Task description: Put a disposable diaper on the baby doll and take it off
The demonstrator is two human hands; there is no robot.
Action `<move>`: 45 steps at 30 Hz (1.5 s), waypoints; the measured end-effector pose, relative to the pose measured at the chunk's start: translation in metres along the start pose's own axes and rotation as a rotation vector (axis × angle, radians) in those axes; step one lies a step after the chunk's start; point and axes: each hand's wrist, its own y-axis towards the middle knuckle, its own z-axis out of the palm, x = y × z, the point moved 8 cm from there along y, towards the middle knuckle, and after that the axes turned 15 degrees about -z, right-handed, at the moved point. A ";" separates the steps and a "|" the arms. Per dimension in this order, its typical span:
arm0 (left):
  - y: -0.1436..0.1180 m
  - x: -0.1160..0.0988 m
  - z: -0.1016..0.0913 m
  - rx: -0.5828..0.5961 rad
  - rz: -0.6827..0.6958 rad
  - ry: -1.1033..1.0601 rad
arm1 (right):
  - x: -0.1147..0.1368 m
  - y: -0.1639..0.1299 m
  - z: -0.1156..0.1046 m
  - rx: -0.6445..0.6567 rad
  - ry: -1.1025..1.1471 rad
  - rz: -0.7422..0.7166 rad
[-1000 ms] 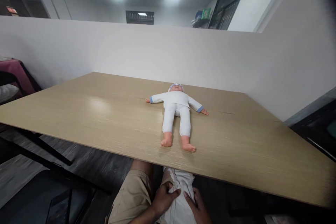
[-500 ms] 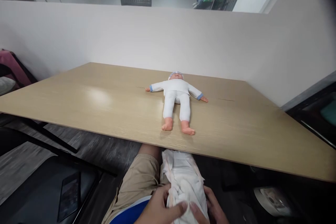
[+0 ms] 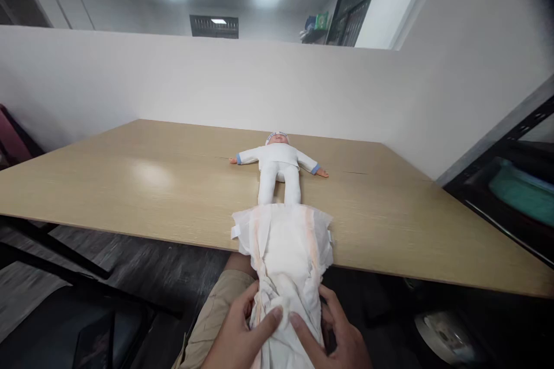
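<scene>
Clearly, you have the opened-out diaper (image 3: 288,242) in both hands, at the near edge of the table (image 3: 173,190), its far end spread wide and hiding the feet of the doll (image 3: 279,155); whether that end touches the tabletop, I cannot tell. Your left hand (image 3: 244,323) and right hand (image 3: 340,331) are closed on its near part, one at each side, thumbs on the inner face, near each other but apart, other fingers mostly hidden. Expect it to be light, soft and floppy, thicker down the middle than at the thin wings, so it would probably sag if gripped at one end alone. Slipping seems unlikely, but the wings and the small white tab (image 3: 235,232) could crease or tear if tugged; hold by the padded sides for control
</scene>
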 end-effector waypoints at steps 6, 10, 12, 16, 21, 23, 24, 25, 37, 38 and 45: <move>0.020 0.006 -0.005 0.061 -0.070 -0.054 | -0.017 0.013 -0.013 0.029 -0.427 -0.197; 0.021 0.013 -0.004 0.116 -0.092 -0.021 | 0.015 0.030 -0.019 -0.116 -0.565 -0.454; 0.023 0.015 -0.003 0.118 -0.081 0.017 | 0.030 0.049 -0.003 -0.036 -0.559 -0.561; 0.021 0.009 -0.007 0.120 -0.002 0.264 | 0.031 0.086 0.040 0.220 -0.564 -0.663; 0.004 -0.026 -0.030 0.168 0.220 0.892 | -0.001 0.100 0.068 0.317 -0.621 -0.620; 0.004 -0.058 -0.048 0.057 0.389 0.947 | -0.008 0.098 0.072 0.313 -0.641 -0.616; 0.008 -0.077 -0.058 -0.029 0.470 0.963 | -0.010 0.097 0.072 0.309 -0.649 -0.614; 0.014 -0.095 -0.066 -0.120 0.549 0.985 | -0.010 0.096 0.073 0.306 -0.655 -0.614; 0.173 -0.167 -0.008 0.032 0.998 1.794 | -0.008 0.093 0.072 0.204 -0.729 -0.736; 0.176 -0.163 0.001 0.087 1.043 1.831 | -0.010 0.093 0.072 0.194 -0.736 -0.763; 0.185 -0.162 0.035 0.324 1.226 1.764 | -0.055 0.092 0.080 0.170 -0.806 -0.947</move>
